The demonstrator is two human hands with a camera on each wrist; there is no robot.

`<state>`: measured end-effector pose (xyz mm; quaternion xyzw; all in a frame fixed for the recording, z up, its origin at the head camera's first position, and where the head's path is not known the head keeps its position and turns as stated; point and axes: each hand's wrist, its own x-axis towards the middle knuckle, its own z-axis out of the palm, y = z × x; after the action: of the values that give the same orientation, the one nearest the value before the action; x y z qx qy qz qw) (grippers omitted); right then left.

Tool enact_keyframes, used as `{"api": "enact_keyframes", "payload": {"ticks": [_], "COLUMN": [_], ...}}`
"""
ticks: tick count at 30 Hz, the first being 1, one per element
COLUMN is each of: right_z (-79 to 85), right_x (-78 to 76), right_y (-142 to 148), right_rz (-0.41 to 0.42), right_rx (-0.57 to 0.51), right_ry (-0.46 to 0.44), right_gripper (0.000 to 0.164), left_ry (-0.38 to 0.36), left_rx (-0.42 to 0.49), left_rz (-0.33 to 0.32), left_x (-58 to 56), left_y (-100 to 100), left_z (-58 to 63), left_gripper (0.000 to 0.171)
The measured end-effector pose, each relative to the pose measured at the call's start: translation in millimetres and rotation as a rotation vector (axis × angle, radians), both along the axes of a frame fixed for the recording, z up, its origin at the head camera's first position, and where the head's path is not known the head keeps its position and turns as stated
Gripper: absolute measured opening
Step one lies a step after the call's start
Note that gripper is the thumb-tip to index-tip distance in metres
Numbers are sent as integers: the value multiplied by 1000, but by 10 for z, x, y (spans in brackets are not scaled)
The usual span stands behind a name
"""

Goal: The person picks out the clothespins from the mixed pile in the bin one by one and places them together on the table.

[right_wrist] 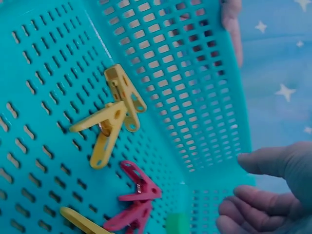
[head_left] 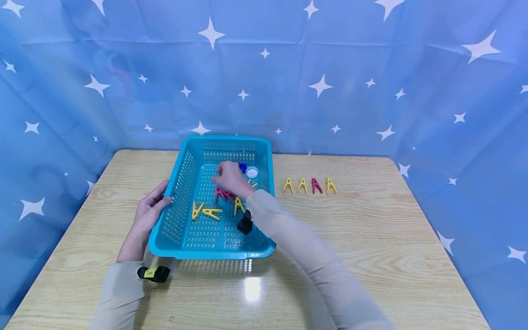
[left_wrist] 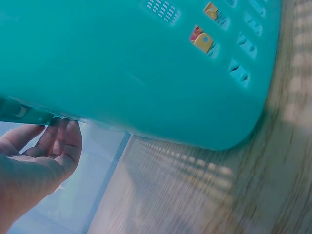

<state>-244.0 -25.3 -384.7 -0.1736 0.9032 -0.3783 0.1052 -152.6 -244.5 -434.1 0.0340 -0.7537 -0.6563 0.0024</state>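
Note:
A blue-green plastic basket (head_left: 212, 255) stands on the table, holding yellow clothespins (head_left: 211, 213) and red clothespins (head_left: 218, 194). My left hand (head_left: 149, 211) grips the basket's left rim, with the thumb at the rim and the other fingers along the outside. Over the basket's inside is my right hand (head_left: 232, 178). In the right wrist view its thumb and bent fingers stand apart, with nothing between them. A green piece (right_wrist: 177, 223) lies near that hand, partly cut off by the frame edge. My right forearm hides part of the basket's right side.
To the right of the basket, several clothespins stand in a row on the wooden table (head_left: 371, 220): yellow ones (head_left: 302, 185) and a red one (head_left: 316, 185). A dark blue round piece (head_left: 243, 167) and a white round piece (head_left: 252, 173) lie in the basket's far right part. A starry blue curtain hangs behind.

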Motion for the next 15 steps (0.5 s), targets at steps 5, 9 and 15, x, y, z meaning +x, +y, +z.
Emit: {"api": "enact_keyframes", "payload": {"ticks": [5, 9, 15], "right_z": [-95, -161, -252], "right_x": [-15, -47, -58], "right_y": [-71, -109, -115], "right_rz": [-14, -34, -56], "right_rx": [24, 86, 146], "right_ry": [-52, -82, -145], "right_gripper": [45, 49, 25], "left_ry": [-10, -9, 2], "left_rx": [-2, 0, 21], "left_rz": [-4, -5, -1], "left_x": [-8, -15, -14], "left_y": [1, -2, -11], "left_z": [-10, -15, -20], "left_gripper": [54, 54, 54]}}
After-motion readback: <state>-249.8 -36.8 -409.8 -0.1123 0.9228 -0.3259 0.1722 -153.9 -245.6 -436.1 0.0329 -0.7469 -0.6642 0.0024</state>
